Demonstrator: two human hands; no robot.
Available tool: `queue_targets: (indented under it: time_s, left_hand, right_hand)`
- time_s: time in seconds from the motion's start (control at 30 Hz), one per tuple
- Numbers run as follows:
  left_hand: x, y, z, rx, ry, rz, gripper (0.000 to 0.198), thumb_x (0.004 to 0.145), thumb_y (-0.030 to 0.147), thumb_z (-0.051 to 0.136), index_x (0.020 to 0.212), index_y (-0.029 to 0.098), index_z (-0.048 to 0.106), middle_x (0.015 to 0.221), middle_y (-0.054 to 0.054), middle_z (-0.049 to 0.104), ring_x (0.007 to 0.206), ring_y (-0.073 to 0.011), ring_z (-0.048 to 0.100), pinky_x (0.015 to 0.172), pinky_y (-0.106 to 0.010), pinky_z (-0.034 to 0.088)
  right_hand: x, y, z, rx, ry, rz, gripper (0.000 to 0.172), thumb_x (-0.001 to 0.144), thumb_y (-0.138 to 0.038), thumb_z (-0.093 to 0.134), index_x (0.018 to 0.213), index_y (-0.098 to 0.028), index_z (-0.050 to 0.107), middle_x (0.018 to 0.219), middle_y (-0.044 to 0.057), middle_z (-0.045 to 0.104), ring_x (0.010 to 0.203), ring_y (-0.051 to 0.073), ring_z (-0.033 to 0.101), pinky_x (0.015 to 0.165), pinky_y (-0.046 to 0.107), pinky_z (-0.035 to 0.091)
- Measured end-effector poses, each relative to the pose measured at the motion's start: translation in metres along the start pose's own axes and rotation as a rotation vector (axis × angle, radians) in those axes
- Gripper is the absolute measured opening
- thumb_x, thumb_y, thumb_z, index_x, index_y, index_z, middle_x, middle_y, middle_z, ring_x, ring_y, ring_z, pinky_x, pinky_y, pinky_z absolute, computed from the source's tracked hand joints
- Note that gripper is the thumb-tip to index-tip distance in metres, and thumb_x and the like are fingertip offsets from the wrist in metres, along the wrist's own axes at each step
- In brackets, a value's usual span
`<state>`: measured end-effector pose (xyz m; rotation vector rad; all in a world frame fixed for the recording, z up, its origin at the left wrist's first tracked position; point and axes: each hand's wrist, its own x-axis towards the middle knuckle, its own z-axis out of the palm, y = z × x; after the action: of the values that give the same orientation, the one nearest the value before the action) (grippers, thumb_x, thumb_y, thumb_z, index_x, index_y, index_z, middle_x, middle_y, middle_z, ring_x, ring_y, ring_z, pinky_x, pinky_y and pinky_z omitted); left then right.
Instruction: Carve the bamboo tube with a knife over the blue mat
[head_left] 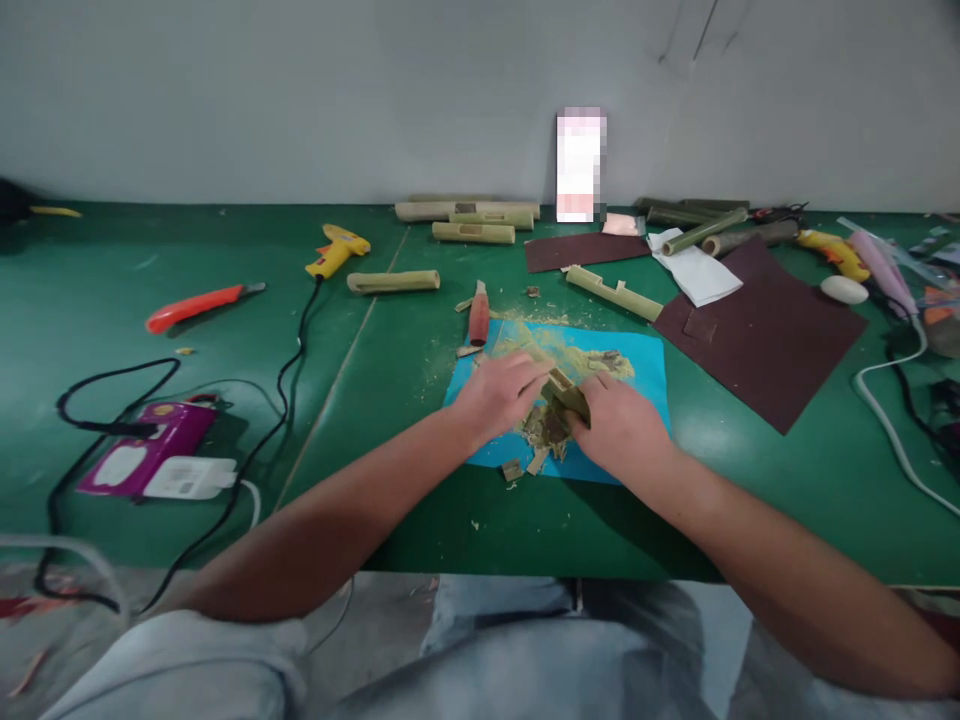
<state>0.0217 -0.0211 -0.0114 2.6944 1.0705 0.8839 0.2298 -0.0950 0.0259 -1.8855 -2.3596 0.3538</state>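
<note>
A short bamboo tube (568, 394) with a rectangular slot cut in its side is tilted between my hands. My right hand (626, 415) is closed around its near end. At the far end, the fingers of my left hand (504, 395) are pressed together on the tube, their tips partly hidden. Under both hands lies a blue sheet (645, 355) strewn with pale shavings (551, 425) and bamboo scraps. Just beyond my left hand rests a chisel-like tool with a red handle (478, 318).
An orange utility knife (201, 307), a yellow glue gun (334, 252) and a purple power strip (154, 445) with cords occupy the left. More bamboo tubes (472, 233) lie behind. Brown sandpaper sheets (772, 340) are at right; a phone (580, 165) leans on the wall.
</note>
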Motion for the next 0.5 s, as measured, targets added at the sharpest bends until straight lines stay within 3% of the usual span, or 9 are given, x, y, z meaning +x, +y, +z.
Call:
queue_targets:
  time_s: [0.17,0.5]
  left_hand:
    - [-0.001,-0.007,-0.002,0.017,0.063,-0.056,0.030,0.104,0.027,0.049,0.115,0.014,0.074,0.091,-0.008,0.073,0.087,-0.0190,0.069,0.081,-0.032,0.058]
    - [0.000,-0.014,-0.002,-0.002,0.060,-0.084,0.029,0.102,0.025,0.052,0.119,0.014,0.073,0.098,-0.010,0.074,0.092,-0.0197,0.071,0.088,-0.034,0.059]
  right_hand:
    - [0.000,0.000,0.001,0.022,0.015,0.003,0.017,0.094,-0.031,0.056,0.103,-0.018,0.063,0.107,0.012,0.067,0.098,0.026,0.064,0.069,0.035,0.042]
    - [0.000,0.001,0.002,-0.026,0.053,-0.027,0.022,0.094,-0.036,0.057,0.103,-0.018,0.065,0.104,0.011,0.069,0.098,0.027,0.065,0.071,0.036,0.043]
